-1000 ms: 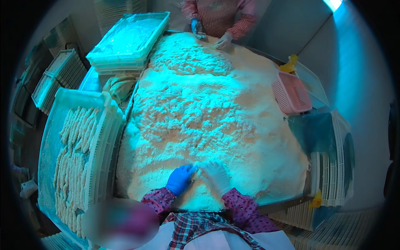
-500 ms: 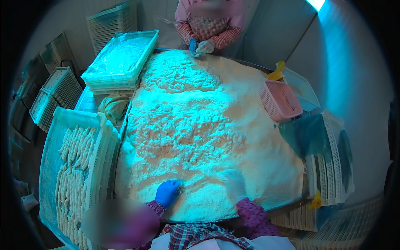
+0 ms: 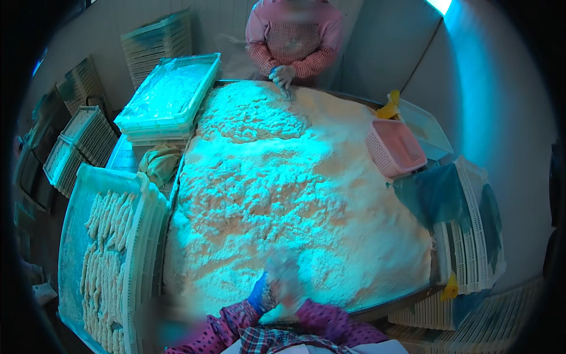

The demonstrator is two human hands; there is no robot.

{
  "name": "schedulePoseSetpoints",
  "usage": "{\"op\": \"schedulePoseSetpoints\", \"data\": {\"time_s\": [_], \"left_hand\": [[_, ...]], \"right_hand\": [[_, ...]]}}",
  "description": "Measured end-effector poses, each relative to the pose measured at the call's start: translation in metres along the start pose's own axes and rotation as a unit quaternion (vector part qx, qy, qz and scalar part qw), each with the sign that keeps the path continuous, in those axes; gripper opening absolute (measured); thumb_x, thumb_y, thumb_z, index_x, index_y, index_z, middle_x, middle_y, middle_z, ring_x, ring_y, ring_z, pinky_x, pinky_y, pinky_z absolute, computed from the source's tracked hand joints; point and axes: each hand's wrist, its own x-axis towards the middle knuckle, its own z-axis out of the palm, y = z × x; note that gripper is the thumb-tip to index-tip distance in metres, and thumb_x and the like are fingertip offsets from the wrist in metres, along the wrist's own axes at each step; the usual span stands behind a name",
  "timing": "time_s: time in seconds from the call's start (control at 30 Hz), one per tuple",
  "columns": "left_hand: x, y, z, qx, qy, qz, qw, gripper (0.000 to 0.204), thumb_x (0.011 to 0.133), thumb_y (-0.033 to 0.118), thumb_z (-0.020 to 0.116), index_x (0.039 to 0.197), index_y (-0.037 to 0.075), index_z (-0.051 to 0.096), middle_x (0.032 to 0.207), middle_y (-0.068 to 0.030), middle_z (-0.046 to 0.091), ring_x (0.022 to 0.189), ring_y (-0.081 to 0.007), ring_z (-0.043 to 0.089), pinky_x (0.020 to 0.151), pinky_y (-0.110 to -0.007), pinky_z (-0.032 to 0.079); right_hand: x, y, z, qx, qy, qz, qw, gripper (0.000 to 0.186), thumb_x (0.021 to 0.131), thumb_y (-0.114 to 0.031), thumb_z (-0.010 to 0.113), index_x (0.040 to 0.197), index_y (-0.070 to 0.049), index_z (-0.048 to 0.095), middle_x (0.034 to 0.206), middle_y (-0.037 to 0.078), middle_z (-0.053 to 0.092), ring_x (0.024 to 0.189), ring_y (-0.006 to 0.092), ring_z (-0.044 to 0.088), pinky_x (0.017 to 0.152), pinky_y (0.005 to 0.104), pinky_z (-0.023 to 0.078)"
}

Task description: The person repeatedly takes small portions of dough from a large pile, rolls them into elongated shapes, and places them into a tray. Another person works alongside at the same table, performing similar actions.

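Observation:
My left hand (image 3: 261,295), in a blue glove dusted with crumbs, meets my right hand (image 3: 286,285) over the near edge of a wide bed of pale breadcrumbs (image 3: 377,248). The right hand wears a pale glove and is smeared by motion. The left hand's fingers are mostly hidden where the two hands come together. Whether anything is between them I cannot make out. Lumpy crumb-covered strips (image 3: 247,177) seem to lie heaped in the middle and far parts of the bed.
At left, stacked trays (image 3: 132,259) hold rows of coated strips. Behind them are a cloth (image 3: 160,164) and more white trays (image 3: 168,88). A pink basket (image 3: 395,147) and further trays (image 3: 466,230) stand at right. Across the table, a person's gloved hands (image 3: 283,75) are together.
My left hand has moved right and nearer to me, and my right hand has moved left to meet it. The view has shifted slightly.

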Motion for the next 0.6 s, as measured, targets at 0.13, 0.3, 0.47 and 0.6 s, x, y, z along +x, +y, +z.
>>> {"op": "schedulePoseSetpoints", "data": {"time_s": [0.13,0.3,0.47,0.6], "left_hand": [[-0.015,0.006,0.006,0.148,0.026,0.05,0.987,0.048,0.099,0.03,0.034,0.143,0.011,0.026,0.144,-0.0128,0.032,0.131,-0.0245,0.034,0.106,-0.038,0.033],[0.015,-0.026,0.039,-0.04,-0.029,0.352,0.935,0.051,0.098,0.033,0.036,0.142,0.008,0.029,0.143,-0.0116,0.035,0.129,-0.0267,0.035,0.106,-0.037,0.031],[-0.009,-0.015,0.013,0.024,0.109,0.137,0.984,0.048,0.098,0.036,0.037,0.137,0.008,0.033,0.13,-0.0111,0.043,0.111,-0.0234,0.045,0.094,-0.036,0.038],[-0.01,-0.009,-0.033,-0.05,0.149,0.113,0.981,0.041,0.096,0.037,0.045,0.123,0.006,0.044,0.101,-0.0088,0.052,0.078,-0.0172,0.051,0.069,-0.033,0.047]], "right_hand": [[0.019,-0.014,0.007,-0.232,0.011,-0.08,0.969,0.047,0.096,-0.035,0.028,0.137,-0.017,0.044,0.149,0.009,0.026,0.139,0.0351,0.018,0.111,0.0518,0.005],[0.019,-0.022,0.007,-0.113,-0.028,-0.091,0.989,0.053,0.097,-0.038,0.029,0.142,-0.011,0.033,0.151,0.014,0.018,0.139,0.0377,0.01,0.111,0.0508,0.0],[0.017,-0.026,0.017,0.116,-0.081,-0.087,0.986,0.06,0.095,-0.045,0.034,0.139,-0.004,0.034,0.145,0.019,0.027,0.136,0.0356,0.021,0.11,0.0466,0.017],[0.056,-0.002,-0.001,0.076,-0.051,0.009,0.996,0.053,0.091,-0.039,0.051,0.13,-0.003,0.044,0.125,0.019,0.048,0.122,0.036,0.04,0.101,0.0433,0.032]]}}
